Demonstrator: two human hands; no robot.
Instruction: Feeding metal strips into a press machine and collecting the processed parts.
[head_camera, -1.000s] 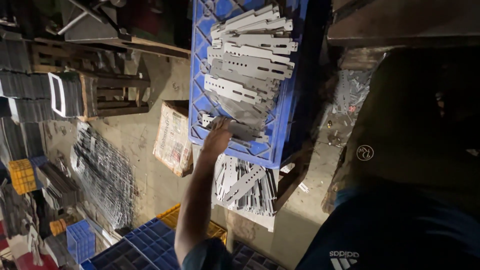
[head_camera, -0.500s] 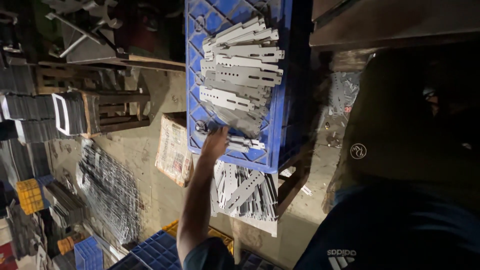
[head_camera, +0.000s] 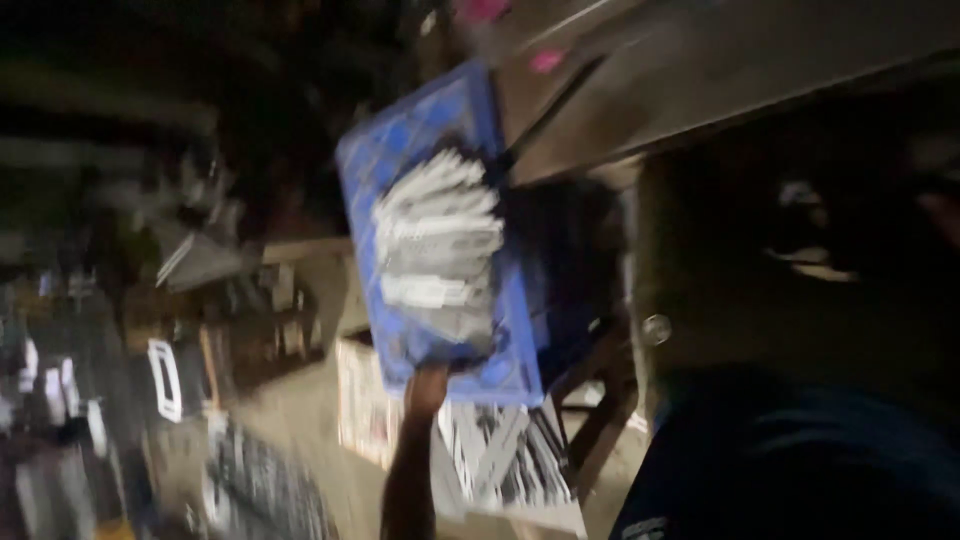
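Blue plastic crate (head_camera: 515, 372) sits right at my left hand (head_camera: 428, 380), fingertips touching its near rim. The pale metal strips (head_camera: 435, 245) are piled inside, just past my fingers. Too blurry to tell whether I'm gripping anything or how far my fingers are spread.

Blue lattice-walled crate (head_camera: 520, 372), pale grey metal strips (head_camera: 436, 238), dark blue shirt (head_camera: 800, 460)

Bare forearm (head_camera: 408, 470); dark blue shirt (head_camera: 800, 460).
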